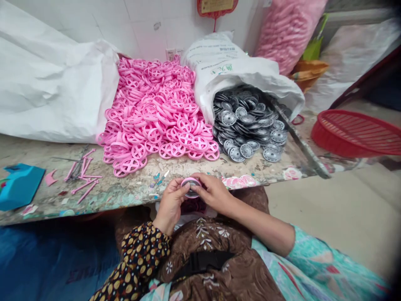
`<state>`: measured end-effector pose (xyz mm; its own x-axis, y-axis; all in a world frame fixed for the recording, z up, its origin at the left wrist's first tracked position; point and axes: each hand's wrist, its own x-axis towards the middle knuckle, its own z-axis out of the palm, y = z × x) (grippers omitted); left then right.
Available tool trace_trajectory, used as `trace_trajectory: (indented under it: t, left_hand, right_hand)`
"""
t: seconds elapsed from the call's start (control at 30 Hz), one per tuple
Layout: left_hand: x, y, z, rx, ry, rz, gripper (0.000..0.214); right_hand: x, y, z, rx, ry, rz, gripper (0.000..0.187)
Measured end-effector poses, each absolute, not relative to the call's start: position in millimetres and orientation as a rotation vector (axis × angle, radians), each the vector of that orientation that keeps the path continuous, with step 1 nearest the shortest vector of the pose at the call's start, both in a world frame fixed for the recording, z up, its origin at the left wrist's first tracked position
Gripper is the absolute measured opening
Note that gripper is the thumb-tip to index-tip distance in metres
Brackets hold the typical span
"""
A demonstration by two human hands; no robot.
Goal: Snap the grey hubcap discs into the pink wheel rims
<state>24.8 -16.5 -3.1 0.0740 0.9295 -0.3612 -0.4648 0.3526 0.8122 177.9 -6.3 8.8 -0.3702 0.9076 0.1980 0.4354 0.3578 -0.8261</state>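
Note:
Between my two hands I hold a small toy wheel [191,182], a pink ring with a grey disc inside it, at the table's front edge. My left hand [173,201] grips its left side, with the thumb on its face. On the other side, my right hand [213,193] is closed round the rim and its thumb presses the grey disc. Beyond them lies a large heap of pink spoked rings [153,113]. To its right, grey hubcap discs [247,123] spill from the mouth of a white sack [216,62].
Pink pins [85,167] and a blue plastic piece [23,184] lie on the left of the worn table [122,192]. A metal bar [308,154] juts past the table edge at right, near a red basket [354,138]. Another white sack [59,92] stands at left.

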Motion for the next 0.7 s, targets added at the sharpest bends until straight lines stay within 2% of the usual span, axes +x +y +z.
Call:
trace_trajectory:
  t: [0.13, 0.3, 0.37, 0.47, 0.57, 0.7]
  left_hand:
    - [28.1, -17.3, -1.9, 0.590, 1.083, 1.146, 0.031]
    - [14.2, -23.1, -11.5, 0.885, 1.177, 0.935, 0.021]
    - [3.8, -28.9, -15.9, 1.131, 1.247, 0.810, 0.023]
    - [-10.3, -33.6, -16.4, 1.373, 1.363, 0.764, 0.033]
    - [-19.1, -20.1, -10.8, 1.539, 1.443, 0.879, 0.023]
    - [-23.0, 26.6, -7.0, 1.890, 1.647, 0.991, 0.022]
  right_hand:
    - [173.1, -12.2, 6.7, -1.164, -1.813, 0.990, 0.017]
    - [195.0, -15.6, -2.4, -1.167, -1.973, 1.076, 0.026]
    - [225.0, -9.4, -5.5, -1.253, -2.016, 0.886, 0.028]
    - [289.2, 8.9, -11.9, -1.596, -1.823, 0.378, 0.031]
    - [351.9, 28.8, -20.7, -1.985, -1.649, -0.146, 0.038]
    - [392.0, 42.0, -31.4, -2.391, -1.562, -0.255, 0.050]
